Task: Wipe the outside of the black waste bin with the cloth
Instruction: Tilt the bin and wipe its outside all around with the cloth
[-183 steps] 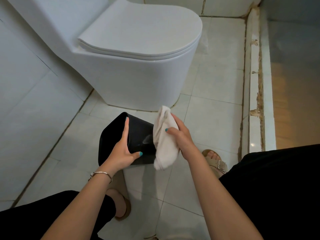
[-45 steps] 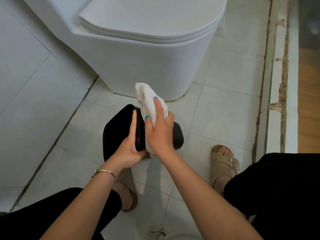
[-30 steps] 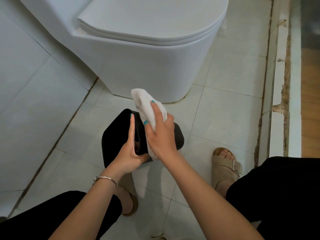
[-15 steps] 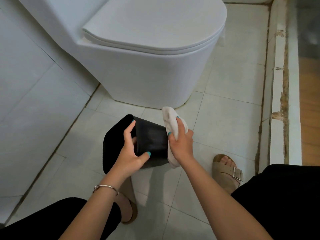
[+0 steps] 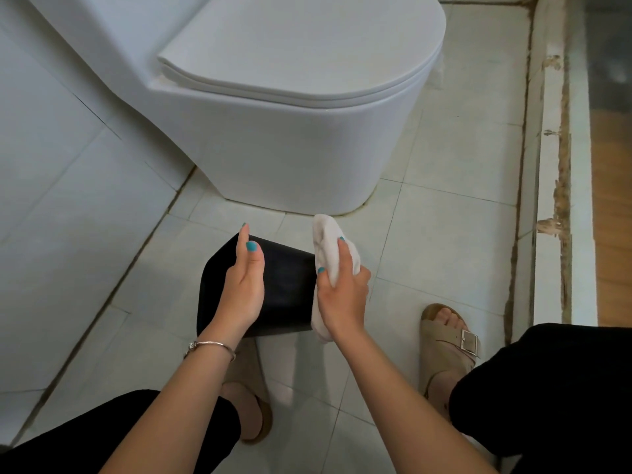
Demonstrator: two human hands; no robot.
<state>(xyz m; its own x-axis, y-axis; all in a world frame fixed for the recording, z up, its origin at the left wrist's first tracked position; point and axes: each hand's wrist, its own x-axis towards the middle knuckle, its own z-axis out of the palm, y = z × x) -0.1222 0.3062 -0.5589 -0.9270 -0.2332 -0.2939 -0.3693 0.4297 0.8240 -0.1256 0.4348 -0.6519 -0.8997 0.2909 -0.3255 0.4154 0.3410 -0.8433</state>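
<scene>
Bin: smooth black plastic waste bin (image 5: 284, 295), tapered, tipped sideways above the tiled floor (image 5: 444, 241), near the glossy white toilet (image 5: 290, 131).
Left hand: my left hand (image 5: 244, 285) lies flat on its side, fingers straight.
Right hand: my right hand (image 5: 343, 289) grips the soft, bunched white cloth (image 5: 325, 244) against the bin's right end.

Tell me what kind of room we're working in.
A bathroom, most likely: a white toilet with its lid shut, pale floor tiles, and tiled wall beside it.
</scene>
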